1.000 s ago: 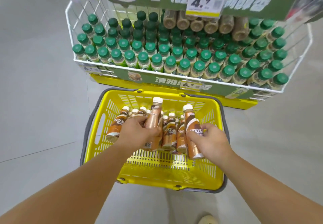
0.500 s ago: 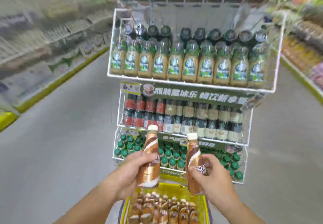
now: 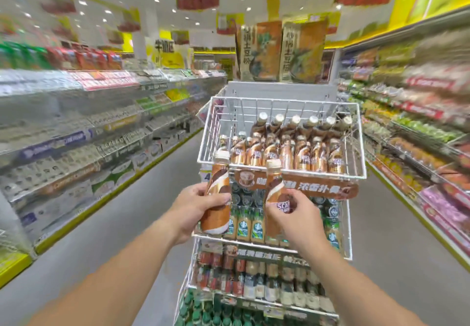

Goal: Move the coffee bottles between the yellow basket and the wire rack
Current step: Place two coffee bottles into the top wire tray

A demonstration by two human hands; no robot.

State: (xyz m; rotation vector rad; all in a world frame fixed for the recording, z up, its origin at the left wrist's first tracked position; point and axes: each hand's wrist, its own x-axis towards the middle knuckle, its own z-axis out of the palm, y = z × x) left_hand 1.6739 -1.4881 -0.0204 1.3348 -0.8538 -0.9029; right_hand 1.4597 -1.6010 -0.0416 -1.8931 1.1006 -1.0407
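My left hand [image 3: 195, 208] grips a brown coffee bottle [image 3: 217, 193] with a cream cap, held upright just below the front left corner of the white wire rack's top tier [image 3: 218, 122]. A second brown coffee bottle [image 3: 276, 193] stands upright in my right hand [image 3: 296, 213], in front of the brown banner under that tier. Several matching bottles [image 3: 292, 147] fill the right and middle of the top tier; its left part is bare. The yellow basket is out of view.
Lower tiers of the rack hold green-labelled bottles [image 3: 244, 224], mixed bottles [image 3: 256, 280] and green-capped bottles [image 3: 203, 313]. Store shelves [image 3: 76, 135] run along the left and more shelves [image 3: 419, 135] along the right, with grey aisle floor [image 3: 132, 211] on both sides.
Both hands lifted a bottle each out of the yellow basket and raised them up to the rack's top tier. My view swung up, so the basket dropped out of sight.
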